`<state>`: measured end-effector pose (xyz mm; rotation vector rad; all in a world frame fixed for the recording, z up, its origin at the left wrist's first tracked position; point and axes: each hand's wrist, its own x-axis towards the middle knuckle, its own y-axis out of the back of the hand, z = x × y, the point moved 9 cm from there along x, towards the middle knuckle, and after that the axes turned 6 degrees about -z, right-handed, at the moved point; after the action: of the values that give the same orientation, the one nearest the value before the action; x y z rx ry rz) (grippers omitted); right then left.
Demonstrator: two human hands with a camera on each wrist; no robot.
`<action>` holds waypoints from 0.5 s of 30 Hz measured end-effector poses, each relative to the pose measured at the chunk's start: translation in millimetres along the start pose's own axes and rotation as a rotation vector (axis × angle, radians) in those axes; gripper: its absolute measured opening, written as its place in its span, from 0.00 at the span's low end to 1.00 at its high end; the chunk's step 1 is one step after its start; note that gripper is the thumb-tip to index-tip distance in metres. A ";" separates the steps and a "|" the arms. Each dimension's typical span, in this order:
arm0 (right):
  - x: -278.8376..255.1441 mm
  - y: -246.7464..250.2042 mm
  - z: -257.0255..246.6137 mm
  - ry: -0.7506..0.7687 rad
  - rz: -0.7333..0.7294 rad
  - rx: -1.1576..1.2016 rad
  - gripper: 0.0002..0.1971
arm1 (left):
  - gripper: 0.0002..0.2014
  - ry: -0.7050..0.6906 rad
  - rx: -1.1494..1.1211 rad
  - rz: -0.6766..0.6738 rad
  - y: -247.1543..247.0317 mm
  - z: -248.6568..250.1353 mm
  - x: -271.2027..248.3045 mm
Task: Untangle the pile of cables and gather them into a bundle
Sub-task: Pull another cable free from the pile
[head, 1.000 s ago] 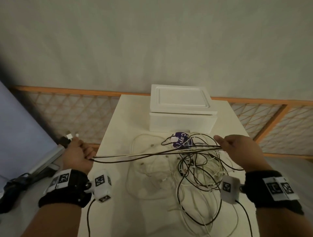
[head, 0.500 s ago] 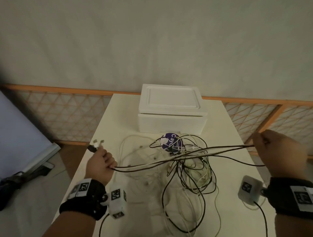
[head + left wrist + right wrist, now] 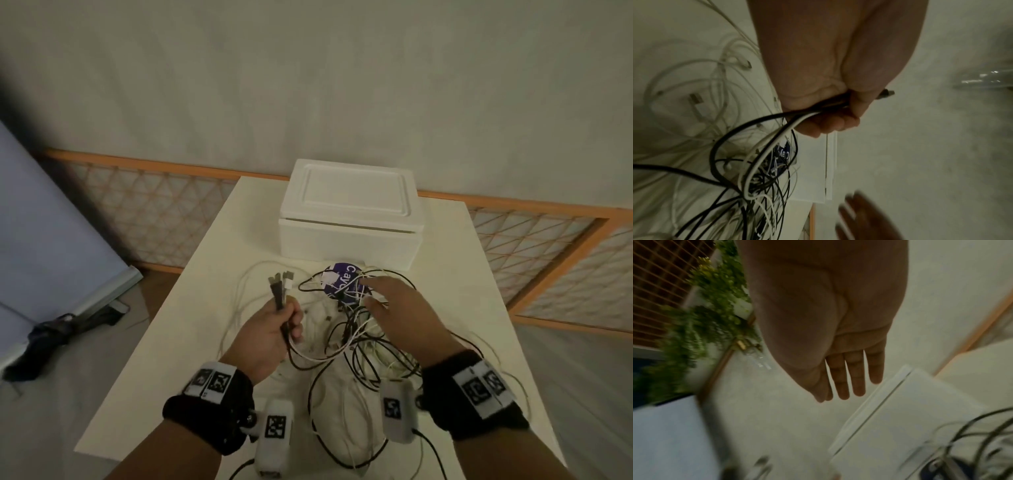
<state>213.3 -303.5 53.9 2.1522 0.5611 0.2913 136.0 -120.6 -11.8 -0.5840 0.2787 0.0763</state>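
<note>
Currently left hand (image 3: 270, 334) fisted round a few cable ends (image 3: 279, 291), black and white, plugs sticking up past the thumb; same grip confirmed in left wrist view (image 3: 830, 104). Held strands droop from the fist back into the cable pile (image 3: 352, 342). Right hand (image 3: 399, 315) flat, fingers (image 3: 857, 378) straight and slightly spread, holding nothing, hovering over the pile's far side by the purple label (image 3: 342, 279). Can't tell if fingertips touch any cable. Pile still tangled, black and white loops mixed, mid-table (image 3: 212, 281), spilling toward the near edge. White foam box (image 3: 349, 219) just behind the pile, lid on. Right wrist view blurred.
</note>
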 end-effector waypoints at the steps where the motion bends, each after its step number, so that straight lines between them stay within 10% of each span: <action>1: 4.5 -8.6 -21.3 0.054 -0.054 0.090 0.22 | 0.11 -0.011 0.074 -0.022 -8.7 -0.2 -2.2; 5: 11.7 -41.4 -76.0 0.165 -0.256 0.235 0.35 | 0.07 -0.052 0.431 -0.107 -34.8 -2.1 -8.5; 12: 5.7 -61.5 -95.7 0.343 -0.240 0.365 0.12 | 0.08 0.049 0.592 -0.141 -31.0 -18.7 -7.6; 15: 9.1 -66.0 -84.7 0.252 -0.235 0.514 0.28 | 0.11 0.057 0.607 -0.117 -27.0 -19.6 -1.6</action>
<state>168.5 -205.6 51.3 2.5210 1.1237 0.3150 133.8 -153.8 -12.5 0.0014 0.3048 -0.1358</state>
